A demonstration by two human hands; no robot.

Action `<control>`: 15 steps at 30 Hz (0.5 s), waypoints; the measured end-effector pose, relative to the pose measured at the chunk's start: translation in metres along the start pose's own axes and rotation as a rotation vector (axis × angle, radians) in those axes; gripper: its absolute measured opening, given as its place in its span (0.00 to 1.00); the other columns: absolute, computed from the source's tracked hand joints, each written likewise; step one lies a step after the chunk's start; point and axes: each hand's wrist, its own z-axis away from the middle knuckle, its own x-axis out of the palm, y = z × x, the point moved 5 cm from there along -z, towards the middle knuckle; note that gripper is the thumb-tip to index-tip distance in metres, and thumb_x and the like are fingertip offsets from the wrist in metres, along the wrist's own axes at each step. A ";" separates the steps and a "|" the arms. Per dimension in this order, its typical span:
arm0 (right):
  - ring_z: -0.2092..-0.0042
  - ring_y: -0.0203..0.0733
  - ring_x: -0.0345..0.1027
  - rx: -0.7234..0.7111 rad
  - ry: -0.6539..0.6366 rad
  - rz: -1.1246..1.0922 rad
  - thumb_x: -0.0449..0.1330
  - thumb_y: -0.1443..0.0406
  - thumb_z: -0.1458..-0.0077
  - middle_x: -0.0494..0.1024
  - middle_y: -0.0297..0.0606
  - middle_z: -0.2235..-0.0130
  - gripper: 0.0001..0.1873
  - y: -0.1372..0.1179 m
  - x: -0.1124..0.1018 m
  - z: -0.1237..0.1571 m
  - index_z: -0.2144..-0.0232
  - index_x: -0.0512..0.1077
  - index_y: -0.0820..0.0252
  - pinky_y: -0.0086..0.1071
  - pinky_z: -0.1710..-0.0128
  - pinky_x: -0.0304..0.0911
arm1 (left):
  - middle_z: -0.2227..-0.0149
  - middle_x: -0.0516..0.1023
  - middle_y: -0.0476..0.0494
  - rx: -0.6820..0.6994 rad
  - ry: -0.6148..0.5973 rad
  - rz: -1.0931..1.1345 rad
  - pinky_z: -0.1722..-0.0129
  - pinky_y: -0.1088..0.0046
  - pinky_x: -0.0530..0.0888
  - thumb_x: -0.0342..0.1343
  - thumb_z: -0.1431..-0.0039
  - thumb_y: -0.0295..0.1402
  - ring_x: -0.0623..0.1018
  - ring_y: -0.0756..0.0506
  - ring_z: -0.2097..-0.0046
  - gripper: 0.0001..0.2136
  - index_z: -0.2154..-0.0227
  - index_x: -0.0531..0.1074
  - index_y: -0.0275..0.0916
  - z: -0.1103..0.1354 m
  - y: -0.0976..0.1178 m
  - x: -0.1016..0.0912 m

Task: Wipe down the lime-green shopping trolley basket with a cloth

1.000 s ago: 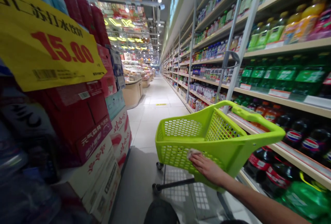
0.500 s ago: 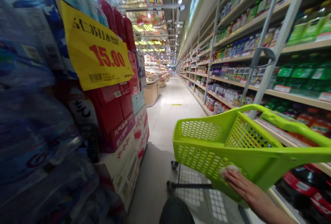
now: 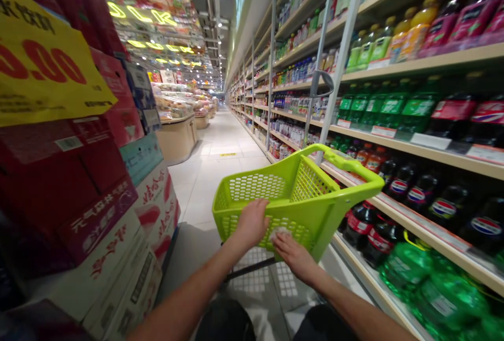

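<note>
A lime-green plastic shopping cart (image 3: 271, 210) with a perforated basket stands in front of me. My left hand (image 3: 254, 220) is closed over the near top rim of the basket, its fingertips hidden on the inner side. Lower and to the right, my right hand (image 3: 293, 254) presses a crumpled whitish cloth (image 3: 279, 233) against the cart's near side wall. Only a bit of the cloth shows past the fingertips. The basket's visible inside holds no goods.
Shelves of bottled drinks (image 3: 401, 99) line the right side, close to the cart. Stacked drink cartons (image 3: 98, 189) with a yellow price sign (image 3: 47, 63) stand at left. Tiled floor (image 3: 208, 144) runs down the aisle past wooden display counters (image 3: 177, 139).
My left hand has come into view and taken hold of the cart's rim. My view has swung right. The right hand stays at the side wall with the cloth.
</note>
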 end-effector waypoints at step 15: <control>0.40 0.41 0.47 -0.006 0.064 0.065 0.45 0.74 0.43 0.70 0.41 0.50 0.19 0.016 -0.038 0.006 0.51 0.65 0.62 0.42 0.45 0.56 | 0.37 0.40 0.44 -0.090 -0.047 -0.597 0.41 0.55 0.46 0.44 0.55 0.25 0.41 0.43 0.37 0.36 0.41 0.42 0.35 0.010 -0.070 0.041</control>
